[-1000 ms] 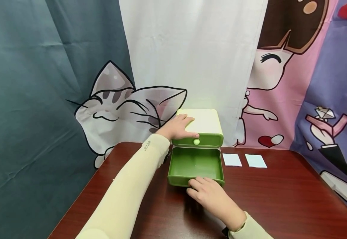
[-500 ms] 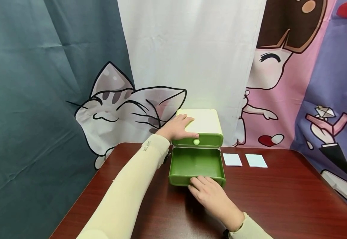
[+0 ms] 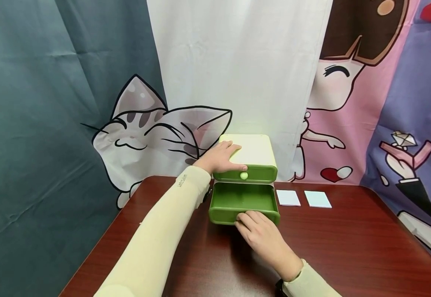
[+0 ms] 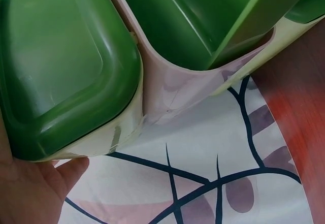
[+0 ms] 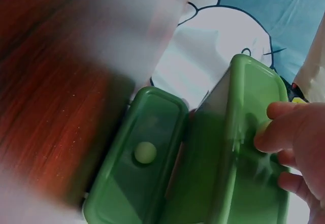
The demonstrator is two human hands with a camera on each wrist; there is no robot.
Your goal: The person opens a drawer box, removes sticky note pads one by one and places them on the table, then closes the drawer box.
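Note:
A small cream and green drawer cabinet (image 3: 254, 150) stands at the back of the table. Its upper drawer (image 3: 261, 175) is closed, while the drawer (image 3: 243, 198) below is pulled partly out, with nothing visible inside. My left hand (image 3: 221, 159) rests on the cabinet top, fingers spread, thumb by the upper front. The left wrist view catches part of that hand (image 4: 38, 188) at the cabinet's edge. With the right hand (image 3: 261, 235) I hold the pulled-out drawer's front; in the right wrist view its fingers pinch the pale round knob (image 5: 262, 127).
Two pale square pads, one white (image 3: 288, 198) and one bluish (image 3: 317, 199), lie right of the cabinet. Another closed drawer front with a round knob (image 5: 145, 153) shows in the right wrist view. A printed curtain (image 3: 237, 74) hangs right behind the table (image 3: 349, 243).
The pulled-out drawer has slid somewhat inward, toward the cabinet, and my right hand has moved along with it. My left hand stays on the cabinet top.

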